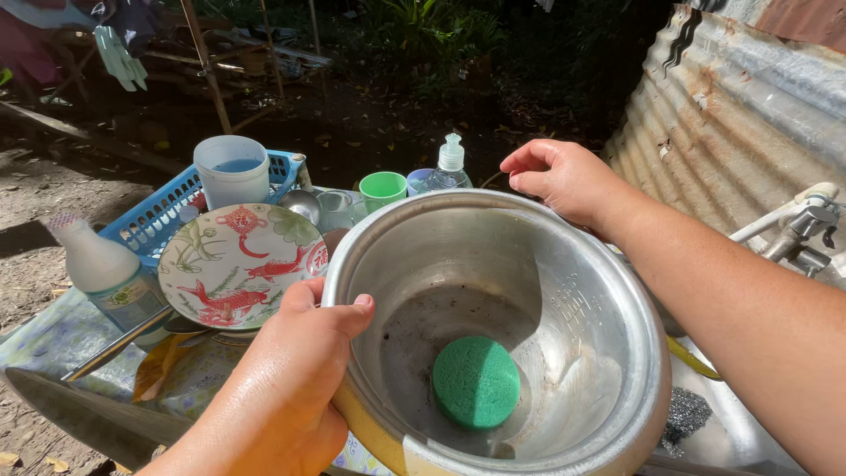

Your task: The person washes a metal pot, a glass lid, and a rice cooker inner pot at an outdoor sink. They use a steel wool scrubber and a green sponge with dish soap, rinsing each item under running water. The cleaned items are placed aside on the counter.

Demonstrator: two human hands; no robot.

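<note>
— How much room do the hands have around that pot?

— Little on the left side. The left hand (295,388) is closed on the near-left rim of the big metal pot (564,291), thumb hooked over the edge and fingers under it. Just beside that rim stands a patterned plate (233,264) with red fish on it, its edge almost touching the pot. The right hand (564,181) rests at the far rim with fingers curled; whether it actually grips the rim I cannot tell.

— And inside the pot?

— A round green sponge (476,381) lies loose on the bottom, toward the near side, touched by neither hand. The pot is tilted so its mouth opens toward the person.

— What crowds the surface?

— At the left edge a white bottle (110,269) stands, with a long metal utensil (115,345) slanting in front of it. Behind the plate a blue basket (154,216) holds a white cup (232,167). At the far edge are a green cup (382,189) and a clear pump bottle (448,167), both near the pot's far rim.

— And the right side?

— A corrugated metal wall (740,115) closes it off, with a tap (806,225) just beyond the right forearm. Dark ground and plants lie past the far edge
</note>
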